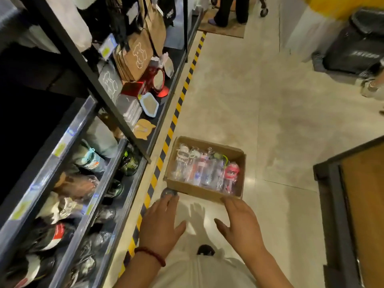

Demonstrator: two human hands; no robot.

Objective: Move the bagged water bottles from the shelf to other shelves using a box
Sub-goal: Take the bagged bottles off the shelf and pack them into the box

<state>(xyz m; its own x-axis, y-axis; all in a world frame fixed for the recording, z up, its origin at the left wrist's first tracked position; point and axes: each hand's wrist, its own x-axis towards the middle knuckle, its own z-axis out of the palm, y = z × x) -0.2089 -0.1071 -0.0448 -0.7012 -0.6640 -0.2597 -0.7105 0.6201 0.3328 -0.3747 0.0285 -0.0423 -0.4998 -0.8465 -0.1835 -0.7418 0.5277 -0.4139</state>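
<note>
Head view, looking down an aisle. Nearest: person's white top at bottom edge, both forearms extended forward and down.

Left hand [161, 224]: red bead bracelet [150, 255] at wrist, fingers straight and spread, tips at or on a small round clear object [168, 193] lying on the floor by the box's near left corner. Contact not certain; nothing gripped.

Right hand [239, 221]: fingers straight, apart, tips at the near wall of the cardboard box [199, 191], near its right end. Holds nothing.

Box sits on the pale floor [270, 104], just right of the yellow-black hazard stripe [166, 144]. Inside: bagged water bottles [205, 170] in clear wrap, lying side by side in a row, caps toward the far wall; a red-topped one at the right end.

Left of stripe: dark metal shelf unit [116, 113]. Lower tiers carry more wrapped bottles and cups. Farther tiers carry brown tote bags [137, 57] with a bear outline and a red round mirror [159, 82].

Right: dark-framed wooden fixture [353, 204]. Far end: another person's legs [230, 11] on a mat, black bin [357, 42] at upper right.
</note>
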